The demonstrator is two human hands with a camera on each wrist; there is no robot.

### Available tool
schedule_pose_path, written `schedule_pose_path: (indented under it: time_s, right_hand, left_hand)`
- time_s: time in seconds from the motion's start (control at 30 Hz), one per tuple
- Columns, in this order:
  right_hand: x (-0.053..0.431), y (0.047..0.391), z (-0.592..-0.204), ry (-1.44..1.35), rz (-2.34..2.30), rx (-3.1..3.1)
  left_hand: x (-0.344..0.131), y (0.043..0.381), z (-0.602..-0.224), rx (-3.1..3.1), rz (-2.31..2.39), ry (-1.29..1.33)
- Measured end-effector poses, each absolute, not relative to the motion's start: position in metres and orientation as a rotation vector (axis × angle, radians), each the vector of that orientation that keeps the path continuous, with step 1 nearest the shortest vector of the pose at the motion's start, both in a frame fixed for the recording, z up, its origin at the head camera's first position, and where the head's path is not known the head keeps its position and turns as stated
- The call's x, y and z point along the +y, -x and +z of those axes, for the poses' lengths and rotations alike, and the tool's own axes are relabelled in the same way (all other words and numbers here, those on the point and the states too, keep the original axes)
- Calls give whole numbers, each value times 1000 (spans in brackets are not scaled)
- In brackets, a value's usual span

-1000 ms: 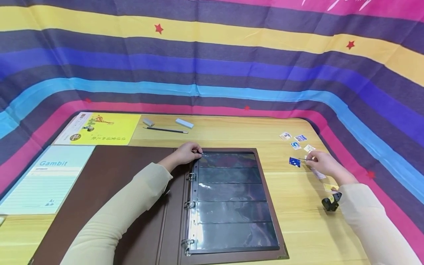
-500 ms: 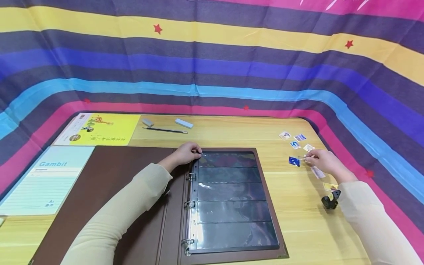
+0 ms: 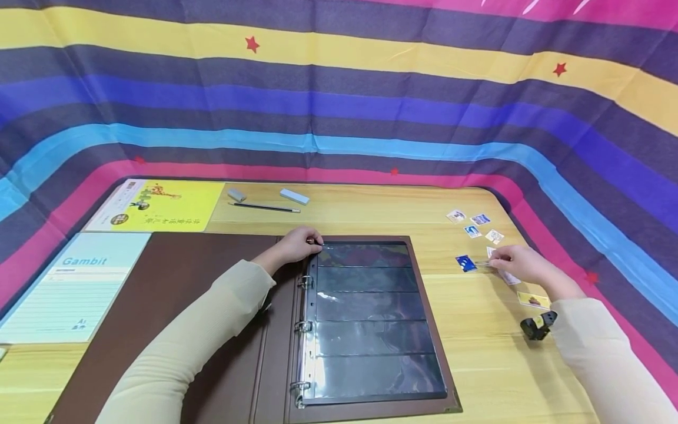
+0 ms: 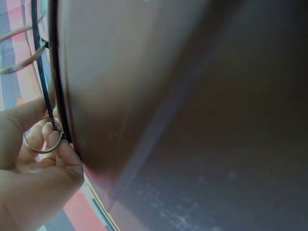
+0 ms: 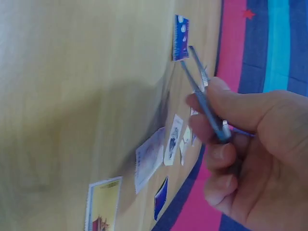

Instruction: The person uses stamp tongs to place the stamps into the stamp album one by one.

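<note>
My right hand (image 3: pixel 516 263) grips metal tweezers (image 5: pixel 204 98), held between thumb and fingers. Their two tips are apart, right at the edge of a dark blue stamp (image 3: pixel 466 263) on the table. A few pale stamps (image 5: pixel 150 156) lie under and beside this hand. My left hand (image 3: pixel 296 245) pinches the top inner corner of a black pocket page (image 3: pixel 371 306) in the open brown ring binder (image 3: pixel 185 306). In the left wrist view the thumb and fingers close around the page edge beside a metal ring (image 4: pixel 43 150).
Several small stamps (image 3: pixel 472 231) lie beyond the right hand, and a yellow stamp (image 3: pixel 533 300) nearer. Dangling near the right sleeve is a small black device (image 3: pixel 537 325). A pencil (image 3: pixel 265 207), an eraser (image 3: pixel 294 196), a yellow book (image 3: pixel 169 206) and a notepad (image 3: pixel 74 288) lie back and left.
The blue stamp has shifted slightly left and turned on the table. My right hand and the tweezers have dipped slightly toward me; the left hand stays at the page corner.
</note>
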State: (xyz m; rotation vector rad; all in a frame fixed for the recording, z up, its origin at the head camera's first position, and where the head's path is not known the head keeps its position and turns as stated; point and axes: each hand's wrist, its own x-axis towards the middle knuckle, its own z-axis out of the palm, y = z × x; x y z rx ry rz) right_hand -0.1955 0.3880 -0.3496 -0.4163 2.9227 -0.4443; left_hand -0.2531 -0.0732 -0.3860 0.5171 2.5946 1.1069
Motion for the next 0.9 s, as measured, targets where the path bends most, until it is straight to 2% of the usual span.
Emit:
schedule_pose_path:
  time_s: [0.43, 0.9]
  right_hand:
    - [382, 219, -361, 451, -335, 2995]
    - [375, 214, -353, 494, -245, 2960]
  left_hand:
    - [-73, 254, -390, 2595, 1120, -520]
    - [-71, 254, -386, 2632, 1098, -513]
